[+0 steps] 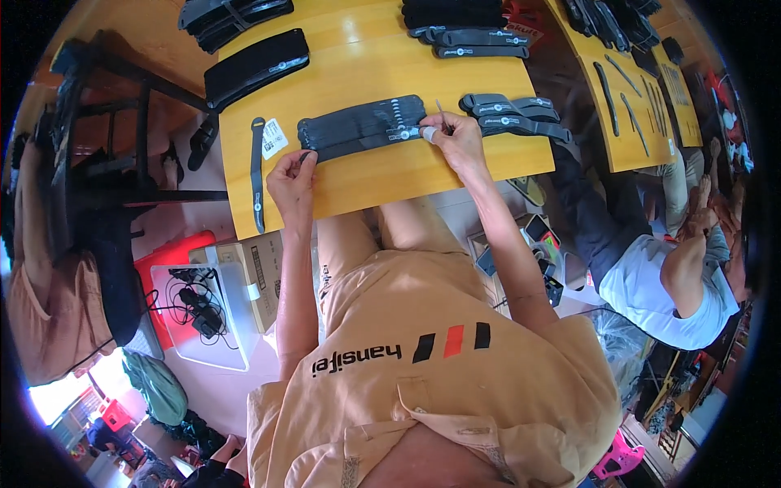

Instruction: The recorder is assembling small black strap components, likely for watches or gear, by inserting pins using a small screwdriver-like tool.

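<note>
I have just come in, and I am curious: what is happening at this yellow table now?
A person sits at the yellow table with both hands on a flat row of black straps. The left hand is at its near left corner, the right hand at its right end. One single strap lies to the left beside a white label, and a few loose straps lie to the right.

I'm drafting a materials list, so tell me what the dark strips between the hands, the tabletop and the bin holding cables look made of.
Dark strips: perhaps rubber or coated fabric, semi-matte, judging by the dull sheen.
Tabletop: likely wood or laminate, smooth satin, given its even yellow and soft highlights.
Bin: probably clear plastic, since its walls look see-through.
</note>
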### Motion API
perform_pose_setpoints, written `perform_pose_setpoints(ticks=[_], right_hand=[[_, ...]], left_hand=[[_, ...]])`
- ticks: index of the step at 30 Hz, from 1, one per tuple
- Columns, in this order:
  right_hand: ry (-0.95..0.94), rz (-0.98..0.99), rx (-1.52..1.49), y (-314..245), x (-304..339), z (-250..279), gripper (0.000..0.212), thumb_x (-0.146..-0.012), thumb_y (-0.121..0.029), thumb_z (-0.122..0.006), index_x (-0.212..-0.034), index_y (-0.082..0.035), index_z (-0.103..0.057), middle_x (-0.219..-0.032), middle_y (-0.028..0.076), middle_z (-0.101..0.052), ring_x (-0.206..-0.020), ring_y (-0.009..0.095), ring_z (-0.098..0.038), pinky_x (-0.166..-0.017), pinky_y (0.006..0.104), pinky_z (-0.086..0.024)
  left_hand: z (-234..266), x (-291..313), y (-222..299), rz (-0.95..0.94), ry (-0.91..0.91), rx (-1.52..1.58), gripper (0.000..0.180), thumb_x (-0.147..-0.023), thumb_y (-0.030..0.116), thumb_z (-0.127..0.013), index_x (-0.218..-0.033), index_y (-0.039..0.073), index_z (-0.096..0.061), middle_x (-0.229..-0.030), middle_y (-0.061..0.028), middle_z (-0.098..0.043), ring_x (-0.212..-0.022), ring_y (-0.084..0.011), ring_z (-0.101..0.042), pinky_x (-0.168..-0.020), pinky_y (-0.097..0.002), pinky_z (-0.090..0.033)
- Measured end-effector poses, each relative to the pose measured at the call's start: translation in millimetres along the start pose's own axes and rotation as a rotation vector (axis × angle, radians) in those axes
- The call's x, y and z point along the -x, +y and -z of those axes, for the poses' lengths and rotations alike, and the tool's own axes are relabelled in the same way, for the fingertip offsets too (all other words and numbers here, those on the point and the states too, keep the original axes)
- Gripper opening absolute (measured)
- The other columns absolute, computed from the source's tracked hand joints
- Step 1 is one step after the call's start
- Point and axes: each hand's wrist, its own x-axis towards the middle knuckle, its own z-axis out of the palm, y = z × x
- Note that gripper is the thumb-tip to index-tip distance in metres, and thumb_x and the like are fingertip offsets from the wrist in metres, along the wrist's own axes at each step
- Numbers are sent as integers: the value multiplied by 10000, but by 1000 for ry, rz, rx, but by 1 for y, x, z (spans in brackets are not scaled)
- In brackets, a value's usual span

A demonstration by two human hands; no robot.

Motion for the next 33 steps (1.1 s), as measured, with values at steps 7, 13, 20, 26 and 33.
perform_pose_setpoints(ticks=[7,13,20,26,33], right_hand=[[76,9,125,2,-3,-4,119,-707,-40,-672,-811,16,-652,-571,-42,-498,-523,32,-411,-481,188,-322],[123,-12,187,1,-4,-6,125,-677,-69,-677,-790,-16,-662,-541,30,-558,-502,100,-512,-524,251,-419],[155,-29,263,3,-6,-8,128,-672,-106,-671,-791,-58,-669,-556,43,-577,-514,132,-546,-539,278,-436],[165,-47,319,7,-8,-10,113,-683,-107,-662,-789,-69,-670,-576,51,-595,-537,161,-573,-556,297,-449],[153,-57,318,-2,-5,-9,112,-687,-119,-667,-785,-62,-667,-603,59,-609,-559,172,-587,-566,301,-452]], left_hand=[[-6,-5,-5,-50,39,-27,96,-772,65,-658,-792,-17,-613,-618,17,-535,-511,-29,-432,-442,-176,-339],[-5,-9,-9,-53,53,-85,100,-764,62,-668,-792,-14,-609,-627,11,-542,-507,-32,-437,-440,-178,-348],[-7,-9,-7,-33,54,-62,93,-762,54,-668,-784,-12,-607,-624,10,-543,-493,-30,-432,-432,-173,-344],[-6,-9,-11,-40,55,-75,97,-762,59,-667,-781,-15,-606,-621,5,-544,-485,-31,-430,-425,-175,-342],[-7,-9,-9,-37,52,-100,105,-765,66,-662,-780,-21,-606,-623,0,-545,-482,-36,-434,-423,-179,-352]])
